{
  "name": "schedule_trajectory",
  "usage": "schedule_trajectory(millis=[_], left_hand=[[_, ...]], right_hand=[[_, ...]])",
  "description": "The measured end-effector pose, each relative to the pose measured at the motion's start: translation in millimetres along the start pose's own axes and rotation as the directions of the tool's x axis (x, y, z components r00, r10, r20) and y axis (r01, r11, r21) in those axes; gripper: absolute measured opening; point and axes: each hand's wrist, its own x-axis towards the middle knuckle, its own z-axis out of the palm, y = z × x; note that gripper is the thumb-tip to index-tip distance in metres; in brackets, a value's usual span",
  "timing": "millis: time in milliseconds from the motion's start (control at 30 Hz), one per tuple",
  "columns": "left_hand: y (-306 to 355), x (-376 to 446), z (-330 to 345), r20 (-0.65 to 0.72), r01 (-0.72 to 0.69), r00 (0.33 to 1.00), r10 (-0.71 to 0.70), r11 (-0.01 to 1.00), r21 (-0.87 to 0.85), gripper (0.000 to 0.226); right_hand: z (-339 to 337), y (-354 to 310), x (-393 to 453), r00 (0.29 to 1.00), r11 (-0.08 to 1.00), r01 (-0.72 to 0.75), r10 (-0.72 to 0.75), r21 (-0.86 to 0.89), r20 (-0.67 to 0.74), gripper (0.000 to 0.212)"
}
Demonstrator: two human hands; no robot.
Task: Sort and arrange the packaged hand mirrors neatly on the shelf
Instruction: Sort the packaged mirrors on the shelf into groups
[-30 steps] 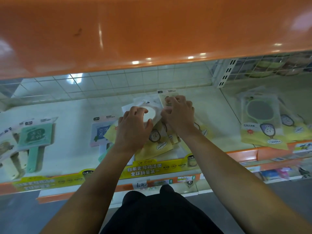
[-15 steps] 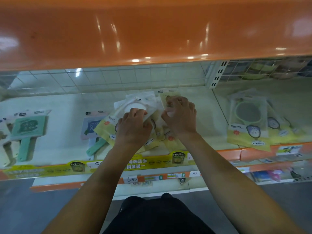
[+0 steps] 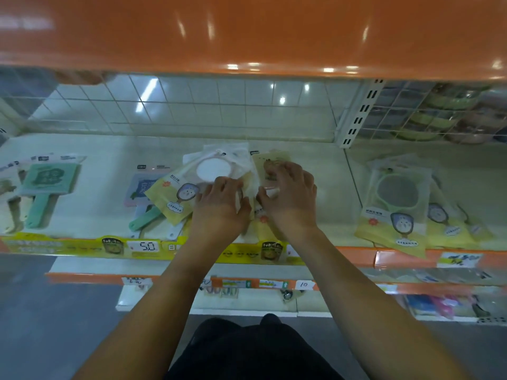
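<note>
Your left hand [image 3: 219,207] sits at the centre of the frame with its fingers curled down onto the pile of packaged mirrors [image 3: 219,176], gripping the edge of a packet. Your right hand [image 3: 290,198], just beside it, curls over the neighbouring packet and pinches it at the thumb; the two thumbs are nearly touching.

In the pile under your hands you can make out about four overlapping packets, though the exact number is hidden. One on the left of the pile is tilted, yellow at the bottom with a cartoon mirror printed on it; the one above it shows a white round mirror face through clear film.

To the left lie two more packets: a blue-pink square mirror [image 3: 142,187] with a green handle, and a green square mirror [image 3: 49,179] near the left edge. At the right a second stack [image 3: 397,204] of yellow packets holds a round green-rimmed mirror on top, with at least two more fanned out beneath.

Everything lies on a pale shelf [image 3: 109,149] with a wire-grid back, an orange front rail carrying price tags, and an orange shelf [image 3: 247,31] overhead.
</note>
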Motion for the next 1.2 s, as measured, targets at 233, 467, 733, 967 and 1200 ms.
schedule_trajectory(millis=[233, 467, 733, 967, 1200], left_hand=[[-13.1, -23.7, -16.8, 0.004, 0.091, 0.996, -0.091, 0.994, 0.059, 0.029], [-41.4, -43.4, -37.8, -0.051, 0.179, 0.983, -0.175, 0.979, 0.092, 0.035], [-97.4, -67.1, -71.5, -0.108, 0.233, 0.969, -0.223, 0.968, 0.097, 0.032], [-172.7, -104.2, -106.9, -0.165, 0.28, 0.949, -0.269, 0.959, 0.047, 0.037], [-242.4, -128.0, -141.8, -0.185, 0.329, 0.929, -0.32, 0.944, 0.023, 0.031]], right_hand=[[14.3, -24.6, -7.9, 0.996, 0.993, 0.086, -0.087, 0.081, 0.0, 0.045], [34.3, -65.3, -19.6, 0.978, 0.97, 0.2, -0.206, 0.139, 0.035, 0.051], [52.4, -130.9, -30.5, 0.961, 0.953, 0.268, -0.275, 0.137, 0.027, 0.045], [92.6, -206.6, -59.6, 0.946, 0.937, 0.308, -0.321, 0.165, 0.055, 0.042], [131.9, -277.1, -86.8, 0.938, 0.929, 0.318, -0.337, 0.192, 0.079, 0.038]])
